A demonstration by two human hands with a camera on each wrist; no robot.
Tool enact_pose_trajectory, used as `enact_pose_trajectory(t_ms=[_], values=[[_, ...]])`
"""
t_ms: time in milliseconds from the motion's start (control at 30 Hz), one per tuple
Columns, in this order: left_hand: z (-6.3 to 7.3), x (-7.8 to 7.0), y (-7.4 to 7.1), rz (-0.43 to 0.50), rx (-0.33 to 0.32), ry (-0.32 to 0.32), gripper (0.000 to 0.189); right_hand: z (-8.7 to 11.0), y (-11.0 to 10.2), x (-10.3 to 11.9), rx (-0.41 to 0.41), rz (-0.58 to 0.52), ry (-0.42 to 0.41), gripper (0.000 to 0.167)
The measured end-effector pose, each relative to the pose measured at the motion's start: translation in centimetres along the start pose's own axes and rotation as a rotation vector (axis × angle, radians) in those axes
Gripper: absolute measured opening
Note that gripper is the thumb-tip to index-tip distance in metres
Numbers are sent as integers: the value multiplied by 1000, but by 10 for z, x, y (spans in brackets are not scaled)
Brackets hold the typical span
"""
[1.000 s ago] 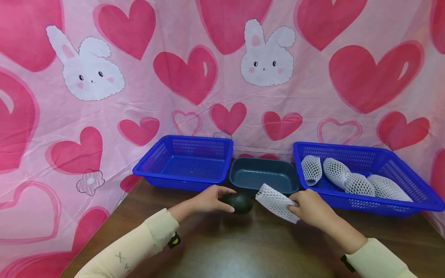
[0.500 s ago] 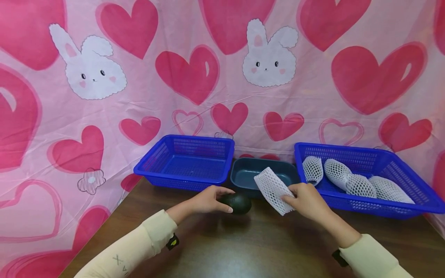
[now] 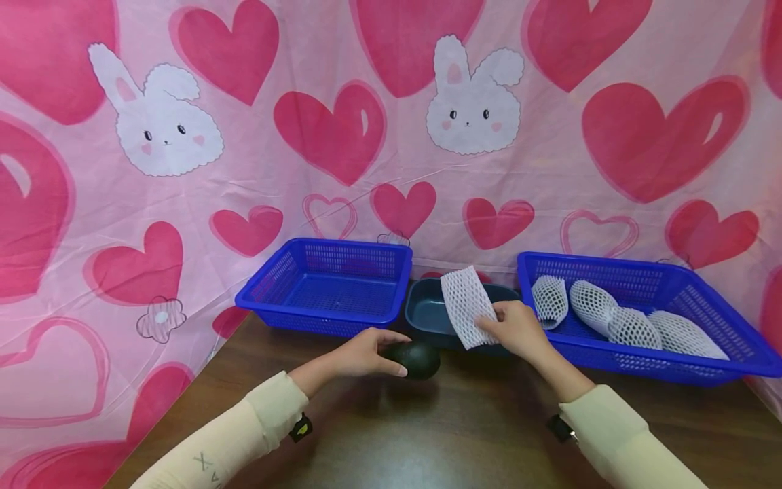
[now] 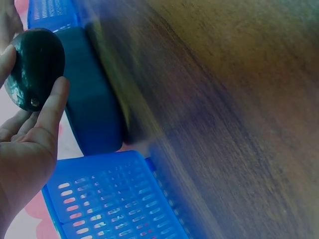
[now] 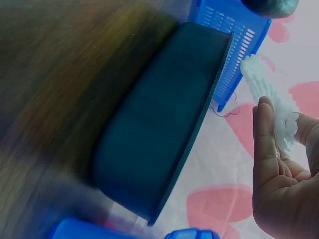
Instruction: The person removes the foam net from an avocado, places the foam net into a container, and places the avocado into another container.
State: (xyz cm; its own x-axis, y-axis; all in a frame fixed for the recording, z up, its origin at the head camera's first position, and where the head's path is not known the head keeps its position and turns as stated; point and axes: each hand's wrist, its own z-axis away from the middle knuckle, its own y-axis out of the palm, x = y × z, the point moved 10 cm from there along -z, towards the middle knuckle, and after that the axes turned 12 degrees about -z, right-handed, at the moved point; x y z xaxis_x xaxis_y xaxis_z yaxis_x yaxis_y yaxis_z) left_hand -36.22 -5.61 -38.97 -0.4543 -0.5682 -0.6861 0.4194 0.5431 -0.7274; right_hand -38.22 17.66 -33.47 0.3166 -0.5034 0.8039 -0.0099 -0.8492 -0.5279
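A dark green avocado (image 3: 418, 360) is gripped between the thumb and fingers of my left hand (image 3: 365, 354), above the wooden table. The left wrist view shows the avocado (image 4: 39, 62) held at its sides, its stem end toward the palm. My right hand (image 3: 518, 329) pinches a flattened white foam net sleeve (image 3: 466, 305) by its lower right edge. That foam net (image 5: 271, 104) appears edge-on in the right wrist view, between thumb and fingers. It hangs in front of the dark teal tray (image 3: 427, 309), partly hiding it, apart from the avocado.
A blue basket (image 3: 324, 317) with nothing visible inside stands left of the tray. Right of the tray, another blue basket (image 3: 611, 353) holds several white foam nets (image 3: 589, 303). Behind them hangs a pink cloth (image 3: 342, 61) with hearts and rabbits. The wooden table (image 3: 421, 435) extends toward the front.
My right hand has moved up and left with the foam net, which now stands more upright before the tray. The left hand stays nearly in place with the avocado.
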Motion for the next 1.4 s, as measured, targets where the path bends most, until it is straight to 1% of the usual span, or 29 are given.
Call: enact_pose_trajectory(t_ms=[100, 200, 267, 467, 700, 900, 1067, 1233, 1400], values=[[1, 0, -1, -2, 0, 0, 53, -10, 2, -8, -14, -57, 87, 23], [1, 1, -2, -5, -2, -3, 52, -19, 6, -17, -27, -137, 169, 29], [2, 1, -4, -3, -3, -5, 51, -25, 9, -23, -37, -191, 210, 30], [3, 1, -5, 16, 3, -13, 51, -35, 21, -33, -42, -314, 298, 33], [4, 1, -6, 15, 1, -6, 51, -43, 38, -44, -22, -391, 377, 33], [7, 1, -7, 6, -5, -7, 51, -50, 52, -51, -9, -389, 417, 31], [7, 1, -8, 6, -5, -8, 52, -52, 62, -54, -3, -341, 443, 30], [7, 1, -9, -2, -12, 4, 52, -53, 72, -54, 21, -320, 452, 29], [7, 1, -11, -15, -14, 15, 52, -55, 78, -60, 29, -255, 501, 33]])
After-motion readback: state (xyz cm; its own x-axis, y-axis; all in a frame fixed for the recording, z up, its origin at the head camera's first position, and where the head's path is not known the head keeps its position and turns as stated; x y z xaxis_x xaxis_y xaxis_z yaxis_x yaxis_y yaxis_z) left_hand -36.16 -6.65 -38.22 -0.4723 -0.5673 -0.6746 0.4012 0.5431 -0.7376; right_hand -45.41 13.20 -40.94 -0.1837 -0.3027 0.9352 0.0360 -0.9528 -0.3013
